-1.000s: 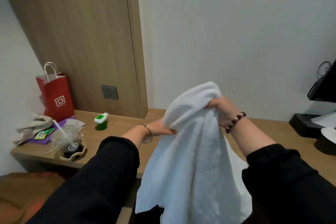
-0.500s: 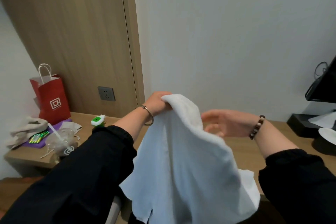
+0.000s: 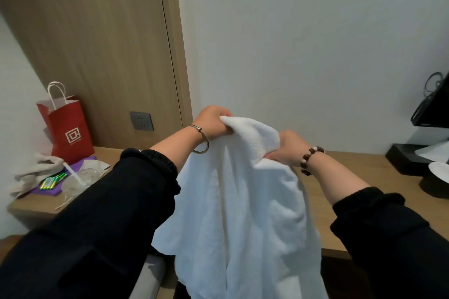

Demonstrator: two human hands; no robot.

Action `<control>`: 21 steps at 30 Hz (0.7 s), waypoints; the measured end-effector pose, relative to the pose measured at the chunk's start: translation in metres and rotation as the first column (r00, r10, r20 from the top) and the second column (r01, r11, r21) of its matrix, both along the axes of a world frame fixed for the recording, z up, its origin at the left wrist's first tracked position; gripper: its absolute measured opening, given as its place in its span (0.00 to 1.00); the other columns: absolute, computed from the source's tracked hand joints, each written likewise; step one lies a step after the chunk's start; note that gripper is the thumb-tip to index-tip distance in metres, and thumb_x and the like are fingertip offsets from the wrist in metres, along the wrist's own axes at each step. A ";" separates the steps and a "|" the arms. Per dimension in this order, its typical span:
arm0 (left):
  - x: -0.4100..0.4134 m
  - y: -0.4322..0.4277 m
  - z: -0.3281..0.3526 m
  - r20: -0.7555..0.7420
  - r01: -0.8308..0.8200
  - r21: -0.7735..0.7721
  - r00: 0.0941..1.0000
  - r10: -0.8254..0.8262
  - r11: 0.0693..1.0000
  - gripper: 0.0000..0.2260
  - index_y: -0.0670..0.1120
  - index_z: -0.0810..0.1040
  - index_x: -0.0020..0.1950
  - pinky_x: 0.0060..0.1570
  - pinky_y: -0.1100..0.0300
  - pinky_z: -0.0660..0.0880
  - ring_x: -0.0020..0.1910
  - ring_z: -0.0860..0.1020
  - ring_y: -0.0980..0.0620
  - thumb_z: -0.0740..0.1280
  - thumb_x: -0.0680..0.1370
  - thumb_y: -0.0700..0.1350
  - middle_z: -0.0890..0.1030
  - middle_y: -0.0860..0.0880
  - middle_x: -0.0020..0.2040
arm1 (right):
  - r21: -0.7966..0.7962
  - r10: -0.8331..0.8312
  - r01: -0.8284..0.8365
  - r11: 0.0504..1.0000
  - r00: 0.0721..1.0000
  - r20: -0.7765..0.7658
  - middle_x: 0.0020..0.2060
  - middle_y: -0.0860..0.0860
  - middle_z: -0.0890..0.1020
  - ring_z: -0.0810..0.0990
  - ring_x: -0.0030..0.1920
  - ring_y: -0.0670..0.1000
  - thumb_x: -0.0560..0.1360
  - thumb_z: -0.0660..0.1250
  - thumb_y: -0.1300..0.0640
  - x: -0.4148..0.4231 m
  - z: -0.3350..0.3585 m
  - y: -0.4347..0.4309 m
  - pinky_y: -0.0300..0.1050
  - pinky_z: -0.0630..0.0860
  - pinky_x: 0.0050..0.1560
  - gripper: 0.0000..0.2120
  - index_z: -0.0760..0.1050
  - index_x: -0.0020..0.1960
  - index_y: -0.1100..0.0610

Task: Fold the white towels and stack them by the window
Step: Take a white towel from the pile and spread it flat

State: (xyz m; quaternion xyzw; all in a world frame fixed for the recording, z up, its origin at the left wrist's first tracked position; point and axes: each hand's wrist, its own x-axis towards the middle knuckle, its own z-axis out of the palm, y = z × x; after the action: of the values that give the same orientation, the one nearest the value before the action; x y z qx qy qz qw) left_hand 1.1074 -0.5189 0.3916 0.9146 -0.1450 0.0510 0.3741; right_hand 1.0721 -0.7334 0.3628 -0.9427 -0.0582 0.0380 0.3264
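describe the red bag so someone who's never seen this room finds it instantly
Start at the wood wall panel on the left, above the far left end of the wooden desk. The red paper bag stands upright against it, left of the grey wall socket. It is the only red item there, with white twisted handles and a white square logo.

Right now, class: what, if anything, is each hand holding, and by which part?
Both hold one white towel by its bunched top edge: left hand, right hand.
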 end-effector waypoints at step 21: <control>-0.008 0.032 -0.104 -0.050 -0.185 0.435 0.972 0.229 0.881 0.11 0.42 0.80 0.55 0.43 0.58 0.67 0.55 0.77 0.40 0.63 0.78 0.47 0.81 0.40 0.55 | -0.514 0.005 -0.241 0.823 0.908 -0.419 0.44 0.50 0.80 0.78 0.43 0.52 0.69 0.74 0.46 -0.010 -0.007 -0.034 0.42 0.74 0.43 0.16 0.77 0.50 0.55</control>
State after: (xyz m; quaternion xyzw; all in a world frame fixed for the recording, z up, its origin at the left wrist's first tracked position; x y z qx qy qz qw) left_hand 1.0992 -0.4867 0.2875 0.9858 -0.0351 0.0117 0.1636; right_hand 1.0620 -0.7672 0.3559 -0.9622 -0.0388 0.2664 0.0407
